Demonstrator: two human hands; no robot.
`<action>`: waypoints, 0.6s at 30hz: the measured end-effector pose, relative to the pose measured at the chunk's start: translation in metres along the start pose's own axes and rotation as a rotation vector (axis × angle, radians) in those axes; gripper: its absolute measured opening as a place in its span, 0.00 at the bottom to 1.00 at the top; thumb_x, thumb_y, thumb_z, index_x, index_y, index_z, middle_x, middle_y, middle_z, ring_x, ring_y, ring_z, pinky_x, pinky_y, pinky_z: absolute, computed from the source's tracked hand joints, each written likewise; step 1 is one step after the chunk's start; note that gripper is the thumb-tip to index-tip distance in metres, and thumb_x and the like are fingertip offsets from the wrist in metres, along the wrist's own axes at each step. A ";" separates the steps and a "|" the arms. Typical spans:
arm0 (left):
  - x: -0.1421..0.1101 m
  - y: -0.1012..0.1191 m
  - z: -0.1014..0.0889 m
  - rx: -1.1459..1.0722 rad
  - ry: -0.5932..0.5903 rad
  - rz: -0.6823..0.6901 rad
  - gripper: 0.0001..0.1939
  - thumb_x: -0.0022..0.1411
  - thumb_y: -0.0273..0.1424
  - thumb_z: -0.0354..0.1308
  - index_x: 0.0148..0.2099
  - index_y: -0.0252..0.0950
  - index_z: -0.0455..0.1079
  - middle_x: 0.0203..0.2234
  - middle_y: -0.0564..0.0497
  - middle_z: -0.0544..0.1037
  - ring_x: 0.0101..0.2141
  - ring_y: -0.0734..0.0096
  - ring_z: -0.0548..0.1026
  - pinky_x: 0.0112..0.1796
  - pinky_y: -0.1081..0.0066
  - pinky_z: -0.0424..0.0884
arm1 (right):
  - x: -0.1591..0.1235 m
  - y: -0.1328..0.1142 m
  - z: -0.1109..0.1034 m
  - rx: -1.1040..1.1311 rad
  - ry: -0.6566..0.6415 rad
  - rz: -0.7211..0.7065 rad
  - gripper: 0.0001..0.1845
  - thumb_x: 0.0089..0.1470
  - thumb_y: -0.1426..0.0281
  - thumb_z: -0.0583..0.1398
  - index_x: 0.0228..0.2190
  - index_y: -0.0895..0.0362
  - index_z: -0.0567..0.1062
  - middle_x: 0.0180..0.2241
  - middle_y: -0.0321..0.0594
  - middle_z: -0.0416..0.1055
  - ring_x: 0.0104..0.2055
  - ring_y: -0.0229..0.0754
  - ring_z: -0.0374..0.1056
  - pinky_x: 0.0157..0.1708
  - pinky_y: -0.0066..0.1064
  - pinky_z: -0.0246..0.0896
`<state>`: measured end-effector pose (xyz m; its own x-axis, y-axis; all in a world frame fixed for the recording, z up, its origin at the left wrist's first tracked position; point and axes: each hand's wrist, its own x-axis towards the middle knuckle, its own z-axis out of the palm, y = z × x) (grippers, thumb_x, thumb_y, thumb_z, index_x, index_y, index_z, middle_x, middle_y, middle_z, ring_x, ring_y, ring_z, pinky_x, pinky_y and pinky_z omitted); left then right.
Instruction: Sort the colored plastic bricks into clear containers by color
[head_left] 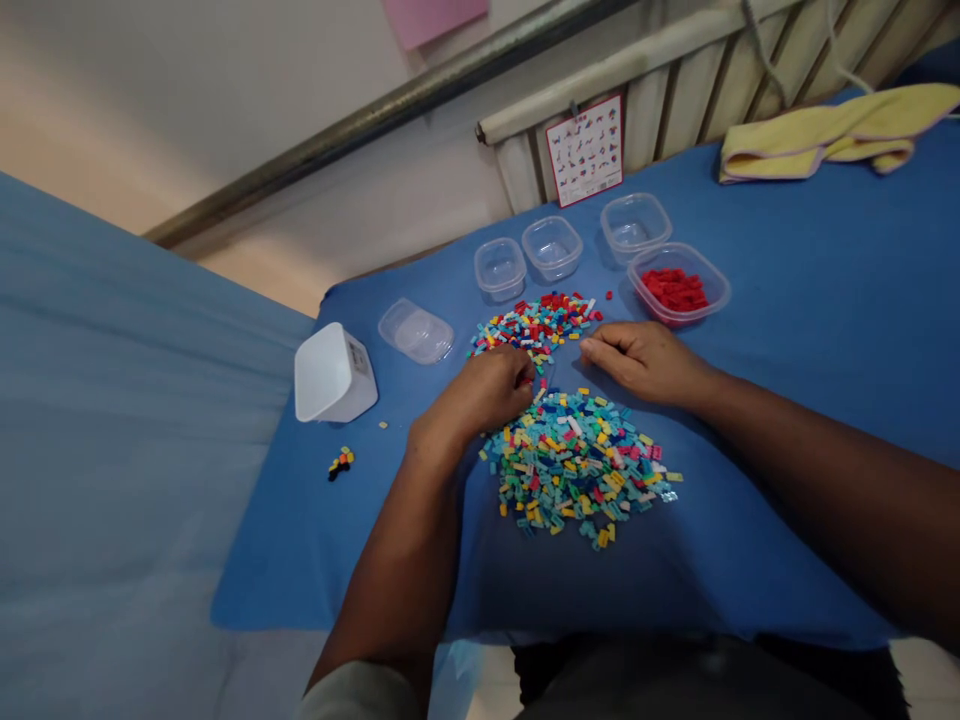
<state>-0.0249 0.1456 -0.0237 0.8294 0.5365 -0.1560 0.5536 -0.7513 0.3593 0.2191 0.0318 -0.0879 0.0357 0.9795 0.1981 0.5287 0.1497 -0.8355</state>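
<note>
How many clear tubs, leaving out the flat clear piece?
4: the leftmost tub, one beside it, one farther right near the card, one with red pieces by the right hand. None looks hidden.

The scene is viewed from the person's head, with the camera aimed forward and steeply down over the surface (802, 300). The left hand (491, 388) and right hand (651, 365) are framed from above near the centre, at arm's reach. The radiator (645, 100) is taken in at the top, the person's dark clothing (675, 685) at the bottom. The far edge is shown slanting upward to the right.
</note>
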 end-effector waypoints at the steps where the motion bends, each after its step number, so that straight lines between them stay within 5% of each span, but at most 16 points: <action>1: -0.001 0.000 -0.001 -0.030 0.007 0.000 0.05 0.63 0.22 0.60 0.37 0.36 0.76 0.32 0.51 0.77 0.31 0.67 0.70 0.34 0.62 0.61 | 0.000 -0.001 0.000 -0.001 0.002 -0.009 0.25 0.75 0.54 0.57 0.28 0.53 0.77 0.26 0.36 0.75 0.29 0.42 0.68 0.33 0.37 0.55; 5: -0.003 -0.003 -0.008 -0.255 0.055 -0.042 0.05 0.63 0.25 0.62 0.40 0.35 0.79 0.32 0.52 0.79 0.31 0.69 0.74 0.35 0.65 0.66 | 0.000 -0.004 0.000 -0.047 0.007 -0.086 0.25 0.75 0.55 0.57 0.25 0.52 0.69 0.25 0.36 0.70 0.29 0.42 0.65 0.34 0.37 0.54; 9: 0.013 -0.001 -0.014 -0.432 0.108 -0.047 0.07 0.62 0.28 0.63 0.42 0.34 0.79 0.30 0.53 0.79 0.30 0.71 0.73 0.32 0.68 0.67 | 0.001 -0.004 0.003 -0.105 -0.007 -0.187 0.22 0.76 0.58 0.56 0.28 0.52 0.72 0.30 0.39 0.74 0.35 0.45 0.69 0.40 0.38 0.59; 18: 0.126 0.069 -0.030 -0.338 0.176 0.281 0.07 0.61 0.19 0.62 0.41 0.30 0.80 0.32 0.51 0.80 0.33 0.72 0.74 0.36 0.68 0.66 | 0.003 -0.001 0.005 -0.276 -0.016 -0.260 0.22 0.78 0.60 0.56 0.33 0.54 0.80 0.35 0.46 0.81 0.41 0.50 0.74 0.47 0.41 0.63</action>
<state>0.1155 0.1734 0.0090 0.9019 0.4094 0.1376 0.2301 -0.7250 0.6492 0.2141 0.0353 -0.0893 -0.1423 0.9159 0.3753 0.7272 0.3540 -0.5881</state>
